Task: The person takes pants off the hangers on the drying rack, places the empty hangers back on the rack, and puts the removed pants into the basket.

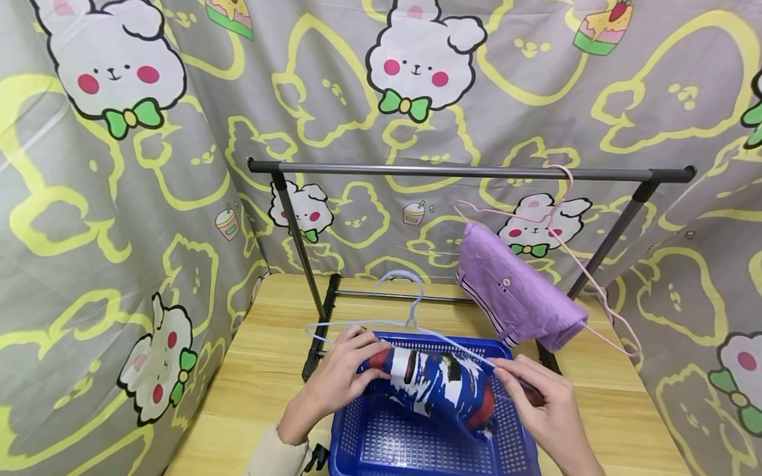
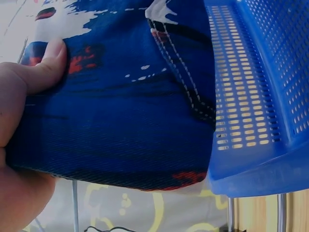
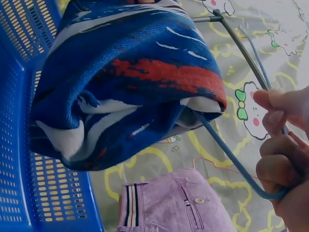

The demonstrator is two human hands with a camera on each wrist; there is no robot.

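A pair of blue printed denim pants (image 1: 431,387), splashed with white and red, is folded over the lower bar of a light blue wire hanger (image 1: 422,291). My left hand (image 1: 342,370) grips the folded pants at their left side; in the left wrist view its thumb lies on top of the cloth, near pocket stitching (image 2: 183,82). At the other end, my right hand (image 1: 550,403) holds the hanger's right corner with curled fingers. The right wrist view shows the hanger wire (image 3: 231,157) running out of the cloth fold to that hand. Cloth hides most of the lower bar.
Below the pants stands a blue perforated basket (image 1: 342,443) on the wooden table (image 1: 238,390). Behind it, a dark metal rack (image 1: 417,170) carries lilac pants (image 1: 518,284) on a pink hanger (image 1: 595,291). Patterned curtains (image 1: 333,86) enclose the table at the back and sides.
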